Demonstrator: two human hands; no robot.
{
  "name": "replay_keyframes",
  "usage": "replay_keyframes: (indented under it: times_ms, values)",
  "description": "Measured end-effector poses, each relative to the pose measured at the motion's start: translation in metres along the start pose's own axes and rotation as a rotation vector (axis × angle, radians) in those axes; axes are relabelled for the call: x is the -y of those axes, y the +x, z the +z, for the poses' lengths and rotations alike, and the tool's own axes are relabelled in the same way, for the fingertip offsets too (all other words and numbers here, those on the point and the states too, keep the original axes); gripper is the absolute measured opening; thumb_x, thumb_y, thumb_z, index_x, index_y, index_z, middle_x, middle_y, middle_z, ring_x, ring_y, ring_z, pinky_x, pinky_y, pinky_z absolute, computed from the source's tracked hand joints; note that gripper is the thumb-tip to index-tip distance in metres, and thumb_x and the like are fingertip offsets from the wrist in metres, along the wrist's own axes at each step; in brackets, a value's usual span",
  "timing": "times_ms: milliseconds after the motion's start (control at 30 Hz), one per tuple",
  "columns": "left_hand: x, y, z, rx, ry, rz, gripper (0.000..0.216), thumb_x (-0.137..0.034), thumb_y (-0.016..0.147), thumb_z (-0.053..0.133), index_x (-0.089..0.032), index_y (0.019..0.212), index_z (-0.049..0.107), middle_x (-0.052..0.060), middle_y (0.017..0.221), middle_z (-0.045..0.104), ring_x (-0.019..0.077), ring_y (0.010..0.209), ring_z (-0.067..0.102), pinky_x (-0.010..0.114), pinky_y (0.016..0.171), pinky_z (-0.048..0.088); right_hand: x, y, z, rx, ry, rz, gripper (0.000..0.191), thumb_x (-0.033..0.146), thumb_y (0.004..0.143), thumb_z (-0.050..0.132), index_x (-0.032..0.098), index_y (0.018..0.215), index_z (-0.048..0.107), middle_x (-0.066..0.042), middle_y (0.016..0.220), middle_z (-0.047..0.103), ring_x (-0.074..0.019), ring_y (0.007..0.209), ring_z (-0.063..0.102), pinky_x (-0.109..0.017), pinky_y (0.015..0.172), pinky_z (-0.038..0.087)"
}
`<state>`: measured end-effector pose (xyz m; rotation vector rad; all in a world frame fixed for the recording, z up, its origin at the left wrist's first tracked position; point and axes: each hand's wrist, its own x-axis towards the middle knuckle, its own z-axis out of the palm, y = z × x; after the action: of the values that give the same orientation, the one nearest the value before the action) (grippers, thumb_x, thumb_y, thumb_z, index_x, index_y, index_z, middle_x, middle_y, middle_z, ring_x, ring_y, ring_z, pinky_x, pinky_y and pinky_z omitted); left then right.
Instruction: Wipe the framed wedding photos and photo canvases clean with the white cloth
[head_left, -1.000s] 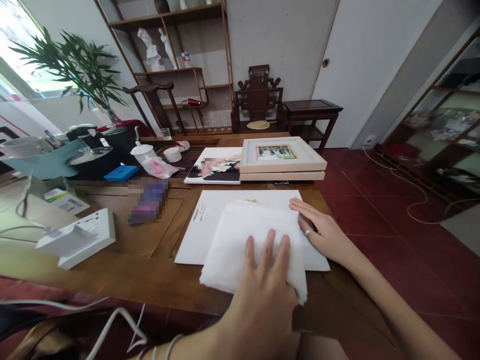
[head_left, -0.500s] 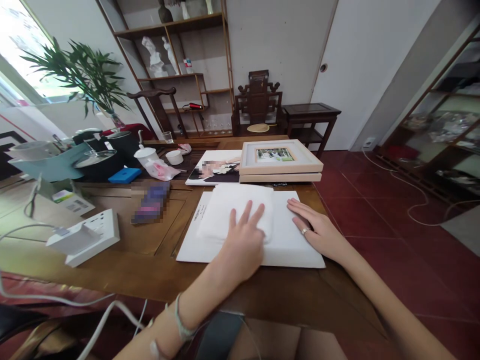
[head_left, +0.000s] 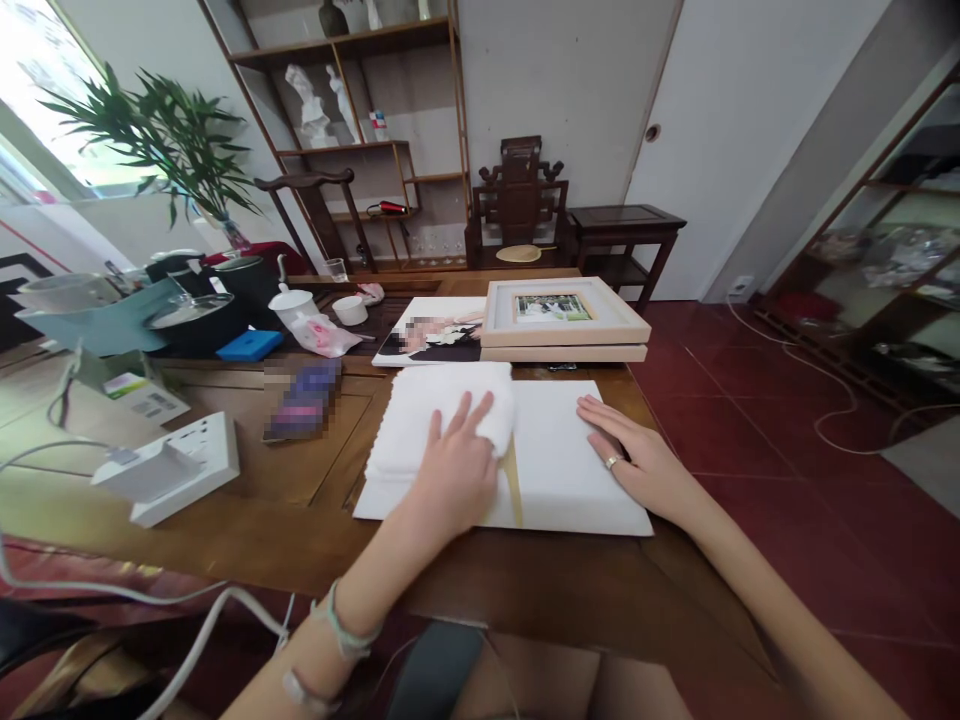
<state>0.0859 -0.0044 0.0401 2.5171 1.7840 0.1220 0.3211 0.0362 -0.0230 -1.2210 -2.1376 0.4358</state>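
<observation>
My left hand (head_left: pixel 459 455) lies on a folded white towel (head_left: pixel 405 425), its visible fingers spread and pressing down on the cloth. Under the towel is a flat white board (head_left: pixel 559 425) on the table. Right of the towel, a narrow yellowish-beige streak (head_left: pixel 513 485) runs down the board; I cannot tell whether it is a mark or a strip. On the board's right edge rests my right hand (head_left: pixel 634 455), flat with fingers stretched out and a ring on one of them.
Behind the board are stacked wooden picture frames (head_left: pixel 566 320) and a photo print (head_left: pixel 431 330). On the left are a white power strip (head_left: pixel 191 465) with a cable, an open box (head_left: pixel 146 390), a blue box (head_left: pixel 250 345) and a white teapot (head_left: pixel 294 308).
My left hand and the towel have slid to the left across the board. The yellowish streak now shows where the towel lay. My right hand has hardly moved.
</observation>
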Motion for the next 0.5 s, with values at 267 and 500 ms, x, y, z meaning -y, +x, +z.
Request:
replay_keyframes:
  times_ms: [267, 500]
  values:
    - [0.009, -0.016, -0.001, 0.005, 0.098, 0.011, 0.033, -0.009, 0.082, 0.037, -0.012, 0.064, 0.065, 0.010, 0.148, 0.032, 0.0365, 0.136, 0.024, 0.063, 0.103, 0.028, -0.001, 0.000, 0.001, -0.016, 0.031, -0.004, 0.040, 0.029, 0.091, 0.043, 0.019, 0.129, 0.052, -0.008, 0.138, 0.048, -0.0246, 0.130, 0.039, -0.048, 0.109, 0.032]
    - [-0.008, -0.083, 0.007, -0.088, 0.021, 0.080, 0.035, -0.007, 0.078, 0.038, -0.016, 0.054, 0.062, 0.003, 0.150, 0.027, 0.0357, 0.138, 0.019, 0.065, 0.106, 0.022, 0.000, -0.001, 0.000, -0.007, 0.022, -0.005, 0.041, 0.029, 0.091, 0.042, 0.019, 0.130, 0.051, -0.008, 0.139, 0.047, -0.0247, 0.130, 0.038, -0.048, 0.109, 0.032]
